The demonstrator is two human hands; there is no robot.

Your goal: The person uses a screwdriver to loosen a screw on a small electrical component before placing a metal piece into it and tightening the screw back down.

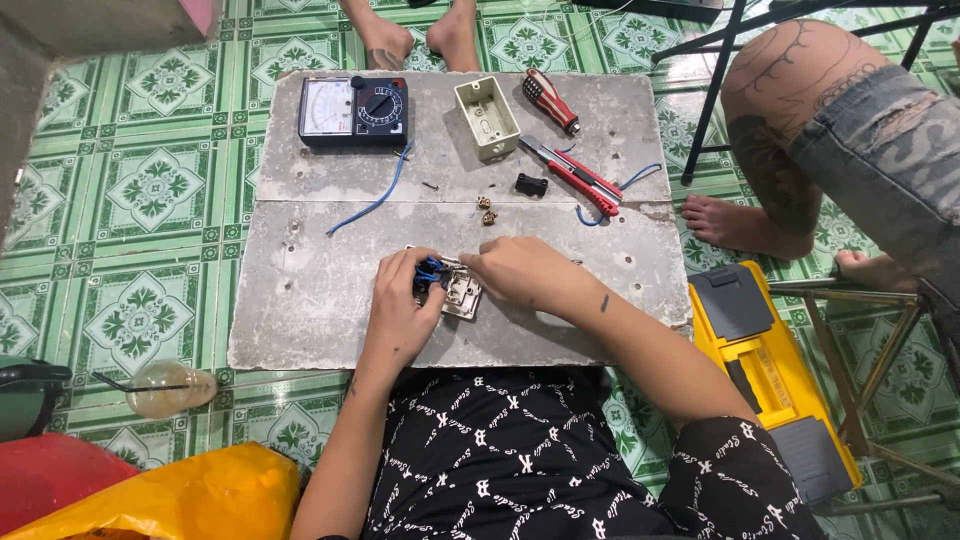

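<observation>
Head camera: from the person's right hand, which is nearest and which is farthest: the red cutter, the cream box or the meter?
From the right hand:
1. Red cutter, just beyond the hand, a bit to the right.
2. Cream box, farther back, middle of the slab.
3. Meter, far back on the left.

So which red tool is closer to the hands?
The red-handled pliers, lying slanted nearer the right hand. The striped red-and-black screwdriver lies farther up the board.

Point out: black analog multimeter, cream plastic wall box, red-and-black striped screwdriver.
black analog multimeter [353,110], head view, on its face between the white scale and the dial.
cream plastic wall box [487,118], head view, on its open inside.
red-and-black striped screwdriver [548,98], head view, on its handle.
</observation>
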